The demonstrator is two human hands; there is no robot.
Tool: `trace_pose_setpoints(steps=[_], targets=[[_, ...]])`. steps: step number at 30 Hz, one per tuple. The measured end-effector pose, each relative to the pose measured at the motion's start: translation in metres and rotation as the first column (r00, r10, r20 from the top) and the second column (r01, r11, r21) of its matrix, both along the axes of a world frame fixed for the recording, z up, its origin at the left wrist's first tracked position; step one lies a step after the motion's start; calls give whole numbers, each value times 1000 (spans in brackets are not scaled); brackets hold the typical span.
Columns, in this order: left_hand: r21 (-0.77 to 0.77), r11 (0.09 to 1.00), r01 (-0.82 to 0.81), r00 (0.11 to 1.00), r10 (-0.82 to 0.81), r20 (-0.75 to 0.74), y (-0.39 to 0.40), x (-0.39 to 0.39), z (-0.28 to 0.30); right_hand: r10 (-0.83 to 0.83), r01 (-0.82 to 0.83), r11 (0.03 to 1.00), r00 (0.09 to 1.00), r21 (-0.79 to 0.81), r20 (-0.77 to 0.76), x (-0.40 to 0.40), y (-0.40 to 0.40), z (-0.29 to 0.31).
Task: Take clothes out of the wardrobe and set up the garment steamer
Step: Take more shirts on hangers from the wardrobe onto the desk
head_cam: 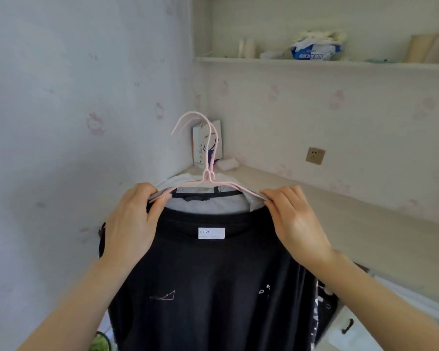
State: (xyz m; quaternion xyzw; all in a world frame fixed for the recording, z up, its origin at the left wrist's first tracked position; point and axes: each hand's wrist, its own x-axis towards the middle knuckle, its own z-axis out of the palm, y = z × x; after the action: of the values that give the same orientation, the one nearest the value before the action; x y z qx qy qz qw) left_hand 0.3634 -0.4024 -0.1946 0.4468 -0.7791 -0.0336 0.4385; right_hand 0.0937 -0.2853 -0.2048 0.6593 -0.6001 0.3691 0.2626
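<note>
Black top (213, 287) over a grey garment (208, 205), hung on pink hangers (208, 173), held up before a corner table (340, 211). Left hand (132, 221) and right hand (294, 219), each grip pinched shut on a shoulder. Likely risk: stacked hangers sliding apart, clothes slipping off.

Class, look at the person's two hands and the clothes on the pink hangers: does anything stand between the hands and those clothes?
Nothing visible does. The left hand and right hand already pinch the shoulders of the grey garment on the pink hangers, with the black shirt hanging in front.
</note>
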Motion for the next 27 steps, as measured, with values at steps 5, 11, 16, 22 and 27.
trace_pose_setpoints(steps=[5,11,16,22,27], targets=[[-31,998,-47,999,47,1,-59,-29,21,51,-52,998,999,-34,-16,-33,-70,18],[-103,991,-90,996,91,5,-121,-63,41,84,-84,994,996,-72,-6,-74,-143,39],[-104,990,-98,995,99,7,-177,-87,51,115,-114,988,993,-106,5,-99,-203,49],[-55,997,-58,998,58,-6,-253,-109,55,94,-92,990,995,-105,13,-125,-278,51],[-18,1000,-19,1000,19,-8,-327,-127,56,73,-72,994,997,-85,9,-140,-347,52]])
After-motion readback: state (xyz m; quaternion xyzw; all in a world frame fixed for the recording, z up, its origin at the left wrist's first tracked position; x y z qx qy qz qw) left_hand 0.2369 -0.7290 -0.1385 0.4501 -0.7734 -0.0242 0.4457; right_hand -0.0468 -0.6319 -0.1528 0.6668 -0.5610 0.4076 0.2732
